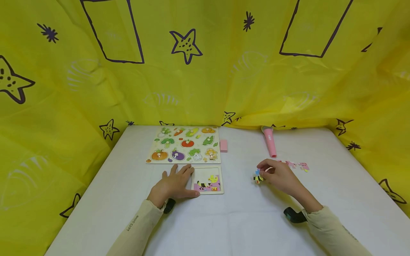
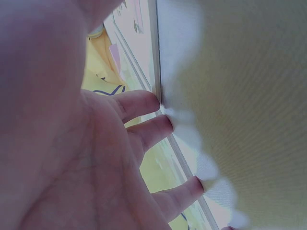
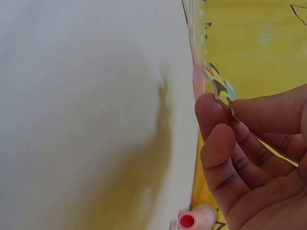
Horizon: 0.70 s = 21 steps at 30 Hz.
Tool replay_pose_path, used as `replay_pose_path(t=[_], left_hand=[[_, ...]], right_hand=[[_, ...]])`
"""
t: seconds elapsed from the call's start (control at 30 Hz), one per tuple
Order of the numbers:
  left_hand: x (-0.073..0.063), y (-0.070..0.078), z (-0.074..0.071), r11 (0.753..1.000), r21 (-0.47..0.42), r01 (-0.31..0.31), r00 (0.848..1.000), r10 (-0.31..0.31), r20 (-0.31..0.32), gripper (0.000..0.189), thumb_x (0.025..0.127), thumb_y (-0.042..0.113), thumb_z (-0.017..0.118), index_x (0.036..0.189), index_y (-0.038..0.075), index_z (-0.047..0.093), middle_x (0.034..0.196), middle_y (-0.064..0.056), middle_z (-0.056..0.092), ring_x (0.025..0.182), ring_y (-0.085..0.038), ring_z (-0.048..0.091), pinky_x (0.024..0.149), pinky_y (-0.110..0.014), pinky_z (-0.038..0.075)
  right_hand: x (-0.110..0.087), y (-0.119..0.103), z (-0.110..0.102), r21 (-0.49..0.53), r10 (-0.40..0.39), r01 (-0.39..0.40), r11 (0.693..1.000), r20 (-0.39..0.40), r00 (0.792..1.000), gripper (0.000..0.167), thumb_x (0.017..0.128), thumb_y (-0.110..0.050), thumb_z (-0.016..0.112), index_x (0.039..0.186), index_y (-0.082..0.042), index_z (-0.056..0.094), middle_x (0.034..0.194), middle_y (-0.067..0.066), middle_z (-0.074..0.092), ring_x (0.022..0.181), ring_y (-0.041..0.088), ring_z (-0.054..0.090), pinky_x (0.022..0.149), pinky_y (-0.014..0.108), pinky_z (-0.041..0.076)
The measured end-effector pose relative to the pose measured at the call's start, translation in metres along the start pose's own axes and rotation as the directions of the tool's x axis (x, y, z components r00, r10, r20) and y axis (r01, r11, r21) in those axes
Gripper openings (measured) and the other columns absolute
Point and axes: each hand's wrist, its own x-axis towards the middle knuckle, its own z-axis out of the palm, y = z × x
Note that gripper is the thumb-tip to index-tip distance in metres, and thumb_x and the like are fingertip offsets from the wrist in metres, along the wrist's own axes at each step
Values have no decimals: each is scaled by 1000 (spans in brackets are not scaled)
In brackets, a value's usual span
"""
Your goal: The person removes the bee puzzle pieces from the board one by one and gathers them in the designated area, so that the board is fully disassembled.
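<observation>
My right hand (image 1: pixel 278 176) pinches a jigsaw piece (image 1: pixel 258 179) with yellow, black and blue printing between thumb and fingertips. In the right wrist view the piece (image 3: pixel 220 88) is seen nearly edge-on, above the white table. My left hand (image 1: pixel 174 186) rests with spread fingers at the left side of a small square puzzle frame (image 1: pixel 221 179), its thumb at the lower left corner. Inside the frame, fitted pieces (image 1: pixel 211 185) show a bee-like figure on pink along the bottom and right; the upper left shows the bare backing. Left fingers (image 2: pixel 148 134) lie straight and apart in the left wrist view.
Behind the frame lies a vegetable peg board (image 1: pixel 184 145), with a pink block (image 1: pixel 223 145) at its right edge. A pink toy microphone (image 1: pixel 269 142) lies farther back right. Loose pink puzzle pieces (image 1: pixel 303 166) sit beyond my right hand. Yellow curtain (image 1: pixel 205 89) encloses the table.
</observation>
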Motion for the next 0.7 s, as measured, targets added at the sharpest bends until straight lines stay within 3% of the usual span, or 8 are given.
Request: replay_pose_path(t=[0.53,0.7], left_hand=[[0,-1,0,1000,-5,0,1000,1,9,96,94,59,77,166,9,38,174,-11,29,156,-55,18,115,-83,18],[0,0,-1,1000,-5,-3,1000,3,8,96,94,59,76,166,9,38,174,-11,29,156,-56,18,115,-83,18]], right_hand=[[-20,23,-28,-61,21,-25,998,-78,997,13,100,1,70,112,4,73,99,9,74,88,24,67,71,25,55],[-24,28,-37,-101,62,-72,992,-98,993,14,101,0,70,114,4,73,102,12,75,87,22,65,69,24,53]])
